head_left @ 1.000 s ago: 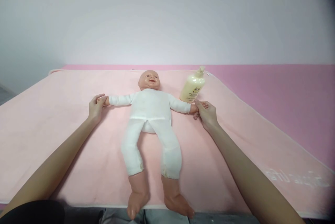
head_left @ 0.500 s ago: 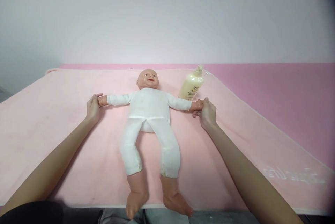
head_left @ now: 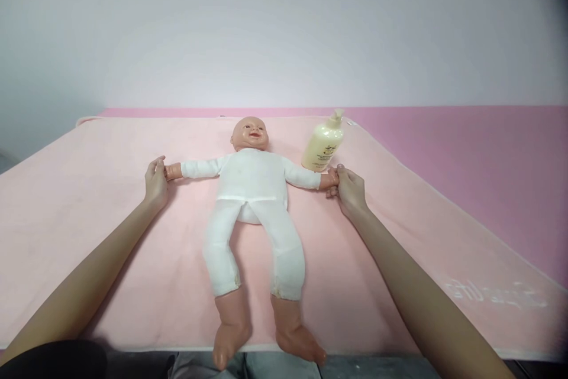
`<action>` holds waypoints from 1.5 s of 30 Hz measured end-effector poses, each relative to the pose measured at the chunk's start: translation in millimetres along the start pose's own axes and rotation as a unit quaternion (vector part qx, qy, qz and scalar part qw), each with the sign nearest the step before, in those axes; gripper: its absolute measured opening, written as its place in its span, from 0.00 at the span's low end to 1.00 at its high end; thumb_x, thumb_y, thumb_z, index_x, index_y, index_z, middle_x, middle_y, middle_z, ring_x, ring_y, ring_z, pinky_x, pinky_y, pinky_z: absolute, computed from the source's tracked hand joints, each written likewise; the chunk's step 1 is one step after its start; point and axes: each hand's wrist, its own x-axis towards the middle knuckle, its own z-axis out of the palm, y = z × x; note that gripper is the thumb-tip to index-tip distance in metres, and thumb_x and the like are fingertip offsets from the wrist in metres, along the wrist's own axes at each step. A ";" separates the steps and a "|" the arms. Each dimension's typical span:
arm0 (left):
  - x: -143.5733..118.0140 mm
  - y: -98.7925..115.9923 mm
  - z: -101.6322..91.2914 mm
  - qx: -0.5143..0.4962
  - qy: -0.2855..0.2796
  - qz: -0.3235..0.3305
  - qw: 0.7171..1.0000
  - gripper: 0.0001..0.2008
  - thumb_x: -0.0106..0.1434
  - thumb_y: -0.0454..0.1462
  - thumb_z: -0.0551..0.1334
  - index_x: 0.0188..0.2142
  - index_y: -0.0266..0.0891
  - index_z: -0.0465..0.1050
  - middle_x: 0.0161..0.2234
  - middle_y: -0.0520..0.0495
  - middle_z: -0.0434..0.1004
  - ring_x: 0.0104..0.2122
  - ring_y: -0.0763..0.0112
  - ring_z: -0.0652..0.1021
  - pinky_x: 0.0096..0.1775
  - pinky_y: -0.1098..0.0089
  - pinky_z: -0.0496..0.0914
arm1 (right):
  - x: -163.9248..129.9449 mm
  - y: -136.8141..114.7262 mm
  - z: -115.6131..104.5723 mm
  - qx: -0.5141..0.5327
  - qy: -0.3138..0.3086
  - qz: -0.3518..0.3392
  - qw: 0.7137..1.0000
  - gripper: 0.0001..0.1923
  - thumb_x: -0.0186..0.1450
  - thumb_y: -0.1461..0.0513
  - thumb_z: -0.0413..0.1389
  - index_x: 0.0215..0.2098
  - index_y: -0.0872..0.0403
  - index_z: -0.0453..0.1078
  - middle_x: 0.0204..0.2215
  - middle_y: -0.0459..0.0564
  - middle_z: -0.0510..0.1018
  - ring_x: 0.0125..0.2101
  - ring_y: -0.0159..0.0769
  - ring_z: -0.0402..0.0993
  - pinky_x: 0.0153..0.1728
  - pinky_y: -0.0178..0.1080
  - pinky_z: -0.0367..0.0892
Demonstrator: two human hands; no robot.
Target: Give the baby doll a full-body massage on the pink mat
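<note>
Doll (head_left: 252,190): lay face-up at frame centre on pink mat (head_left: 89,219), arms spread, feet over the near edge.
Left hand (head_left: 155,181): closed on the doll's hand, centre-left.
Right hand (head_left: 348,187): pinched the other hand, just below lotion bottle (head_left: 323,143).
Tip: hold lightly, keep both arms level, avoid the bottle.

Both arms outstretched, left hand (head_left: 156,182) and right hand (head_left: 350,190) closed.
</note>
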 end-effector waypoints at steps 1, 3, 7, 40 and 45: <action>-1.3 1.4 1.0 0.002 0.002 -0.005 1.000 0.15 0.62 0.44 0.59 0.45 0.40 0.70 0.32 0.50 0.67 0.31 0.69 0.76 0.34 0.64 0.76 | 0.2 0.2 -0.4 -0.003 -0.007 -0.002 1.000 0.21 0.58 0.46 0.61 0.24 0.54 0.63 0.10 0.37 0.62 0.07 0.27 0.58 0.07 0.32 0.61; -4.3 4.8 3.0 0.008 0.002 -0.016 1.000 0.15 0.61 0.44 0.60 0.46 0.41 0.69 0.32 0.49 0.68 0.31 0.69 0.76 0.33 0.63 0.76 | 0.9 0.9 -1.4 -0.007 -0.017 -0.002 1.000 0.22 0.56 0.46 0.63 0.24 0.54 0.63 0.10 0.37 0.62 0.07 0.27 0.59 0.07 0.33 0.62; -8.5 9.6 4.8 0.009 -0.013 -0.022 1.000 0.18 0.58 0.42 0.64 0.47 0.41 0.68 0.35 0.47 0.72 0.33 0.68 0.78 0.33 0.63 0.77 | 2.7 2.2 -3.0 -0.007 -0.032 -0.004 0.999 0.24 0.53 0.44 0.64 0.24 0.54 0.64 0.10 0.38 0.64 0.08 0.28 0.61 0.08 0.32 0.63; -9.6 7.8 3.7 0.024 -0.050 -0.007 0.998 0.17 0.55 0.43 0.65 0.43 0.39 0.71 0.35 0.48 0.70 0.33 0.69 0.76 0.31 0.66 0.76 | -0.1 -0.2 -0.2 -0.018 -0.006 0.005 1.000 0.17 0.52 0.51 0.64 0.25 0.55 0.68 0.09 0.39 0.63 0.07 0.28 0.59 0.06 0.30 0.55; -10.4 8.0 3.8 0.024 -0.051 -0.009 0.998 0.16 0.56 0.42 0.64 0.43 0.39 0.71 0.35 0.47 0.69 0.33 0.69 0.76 0.32 0.65 0.77 | 1.2 2.0 -1.4 -0.020 -0.009 0.002 1.000 0.18 0.55 0.50 0.62 0.25 0.56 0.68 0.09 0.40 0.64 0.07 0.27 0.59 0.06 0.30 0.53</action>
